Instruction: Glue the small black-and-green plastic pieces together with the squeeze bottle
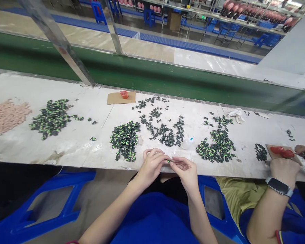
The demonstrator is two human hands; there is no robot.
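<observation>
My left hand (152, 165) and my right hand (186, 171) meet at the near edge of the white worktable (86, 142), fingertips together pinching one small dark green part (169, 161) between them. Just beyond my left hand lies a dense pile of green-and-black parts (125, 139). Further back, more dark parts (162, 130) lie in loose rows. A small clear glue bottle with a blue tip (187, 143) rests on the table just beyond my right hand.
Another pile of parts (218, 145) lies right of centre, one more (51, 117) at the left beside a pinkish pile (6, 115). A red cup (124, 94) sits on cardboard. A co-worker's hand with a wristwatch (284, 169) works at the right. A green conveyor (142, 73) runs behind.
</observation>
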